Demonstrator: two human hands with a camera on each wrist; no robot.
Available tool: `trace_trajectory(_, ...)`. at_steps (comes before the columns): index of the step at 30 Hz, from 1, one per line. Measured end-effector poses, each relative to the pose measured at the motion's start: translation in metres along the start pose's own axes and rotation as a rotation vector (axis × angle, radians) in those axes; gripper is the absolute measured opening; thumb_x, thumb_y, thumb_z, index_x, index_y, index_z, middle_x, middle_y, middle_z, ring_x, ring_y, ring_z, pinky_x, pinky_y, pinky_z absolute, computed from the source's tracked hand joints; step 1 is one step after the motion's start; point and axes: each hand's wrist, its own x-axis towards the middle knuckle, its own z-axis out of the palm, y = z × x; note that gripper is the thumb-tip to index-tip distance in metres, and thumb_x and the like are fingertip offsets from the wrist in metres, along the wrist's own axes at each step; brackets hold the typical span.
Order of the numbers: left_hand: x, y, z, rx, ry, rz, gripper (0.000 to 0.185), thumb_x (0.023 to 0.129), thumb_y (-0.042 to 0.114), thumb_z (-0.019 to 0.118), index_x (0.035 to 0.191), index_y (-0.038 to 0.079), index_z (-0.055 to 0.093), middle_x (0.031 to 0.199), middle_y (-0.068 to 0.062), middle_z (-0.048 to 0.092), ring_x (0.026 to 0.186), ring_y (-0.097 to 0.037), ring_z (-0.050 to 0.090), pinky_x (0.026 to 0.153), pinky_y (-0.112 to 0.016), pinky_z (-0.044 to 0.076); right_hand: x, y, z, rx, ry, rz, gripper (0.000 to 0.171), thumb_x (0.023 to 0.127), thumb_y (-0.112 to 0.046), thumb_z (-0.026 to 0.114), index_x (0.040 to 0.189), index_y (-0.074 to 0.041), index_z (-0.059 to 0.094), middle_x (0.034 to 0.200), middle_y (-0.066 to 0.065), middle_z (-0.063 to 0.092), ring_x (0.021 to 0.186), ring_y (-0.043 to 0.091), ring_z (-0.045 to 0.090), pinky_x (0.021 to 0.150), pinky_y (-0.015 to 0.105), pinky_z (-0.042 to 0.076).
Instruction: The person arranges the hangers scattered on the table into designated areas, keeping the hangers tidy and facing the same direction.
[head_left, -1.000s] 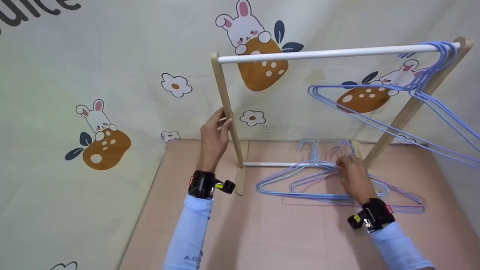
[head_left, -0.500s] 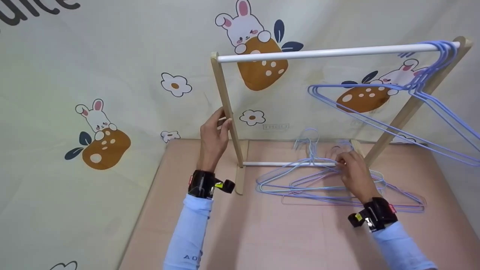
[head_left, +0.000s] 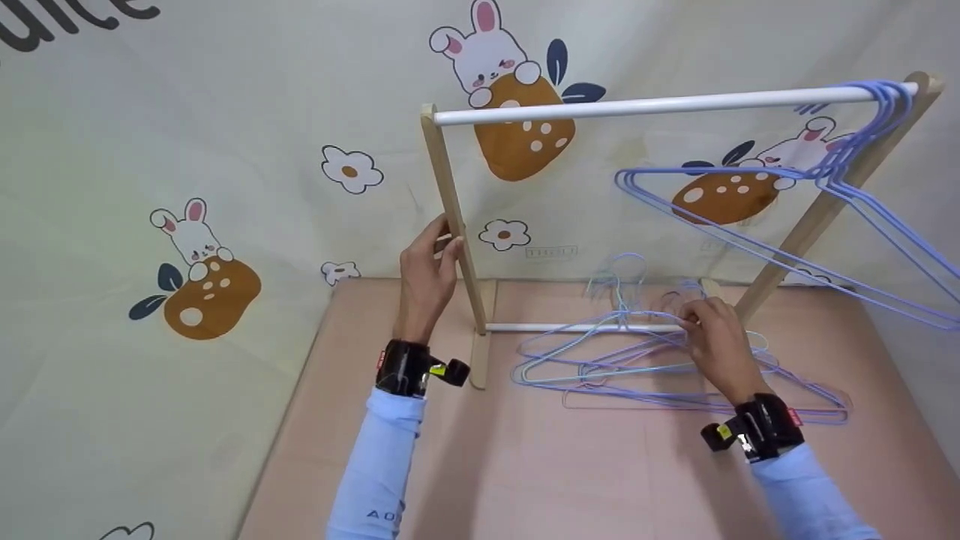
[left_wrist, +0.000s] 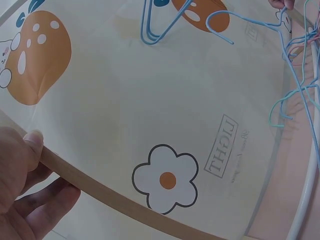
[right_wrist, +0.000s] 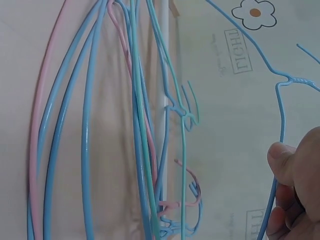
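we saw the left hand (head_left: pixel 427 274) gripping the wooden post (head_left: pixel 452 225) of the rack (head_left: pixel 645 106), thumb and fingers curled round it. the right hand (head_left: pixel 720 345) pinched a blue wire hanger (head_left: pixel 600 330) just in front of the rack's lower white bar (head_left: pixel 555 328), lifting it off the pile of hangers (head_left: pixel 697 394) lying on the pink table (head_left: pixel 525 465) beside that bar. more blue hangers (head_left: pixel 787 217) hung from the rack's top rail, at its end far from the gripped post

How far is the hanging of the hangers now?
Done: several blue hangers hang on the white rail. In hand: the right hand grips one hanger from the pile; the left hand holds the rack post. Left: that pile on the table.
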Motion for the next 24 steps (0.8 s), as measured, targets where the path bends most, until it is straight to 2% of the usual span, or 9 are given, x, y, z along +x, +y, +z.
trace_trajectory(6, 0.0, 0.001, 0.0, -0.032, -0.004, -0.006, 0.036, 0.094, 0.011, 0.054, 0.13, 0.009, 0.053, 0.113, -0.008, 0.06, 0.096, -0.015, 0.062, 0.076, -0.023, 0.053, 0.001, 0.0, -0.006, 0.002, -0.001, 0.013, 0.016, 0.08, 0.01, 0.066, 0.087, -0.003, 0.059, 0.085, 0.008, 0.052, 0.079, 0.023, 0.045, 0.066, 0.036, 0.036)
trace_trajectory(10, 0.0, 0.001, 0.0, -0.008, -0.004, -0.012, 0.035, 0.095, 0.011, 0.054, 0.13, 0.008, 0.053, 0.112, -0.007, 0.061, 0.096, -0.014, 0.062, 0.076, -0.021, 0.053, 0.002, -0.001, -0.01, 0.003, 0.009, 0.029, 0.018, 0.078, 0.011, 0.067, 0.087, -0.003, 0.06, 0.085, 0.008, 0.053, 0.079, 0.023, 0.046, 0.067, 0.037, 0.036)
trace_trajectory(15, 0.0, 0.001, -0.001, 0.014, -0.003, -0.015, 0.034, 0.095, 0.012, 0.053, 0.129, 0.008, 0.053, 0.112, -0.006, 0.061, 0.096, -0.012, 0.062, 0.077, -0.02, 0.052, 0.003, 0.0, -0.015, 0.003, 0.034, 0.009, 0.013, 0.081, 0.01, 0.065, 0.088, 0.0, 0.059, 0.084, 0.009, 0.053, 0.079, 0.024, 0.046, 0.067, 0.036, 0.036)
trace_trajectory(24, 0.0, 0.001, 0.0, 0.006, -0.003, -0.011, 0.037, 0.095, 0.012, 0.053, 0.132, 0.009, 0.051, 0.113, -0.006, 0.06, 0.096, -0.013, 0.062, 0.076, -0.021, 0.052, 0.003, 0.002, -0.02, -0.014, 0.071, 0.007, 0.012, 0.081, 0.01, 0.064, 0.086, 0.001, 0.058, 0.082, 0.01, 0.053, 0.077, 0.025, 0.046, 0.068, 0.038, 0.034)
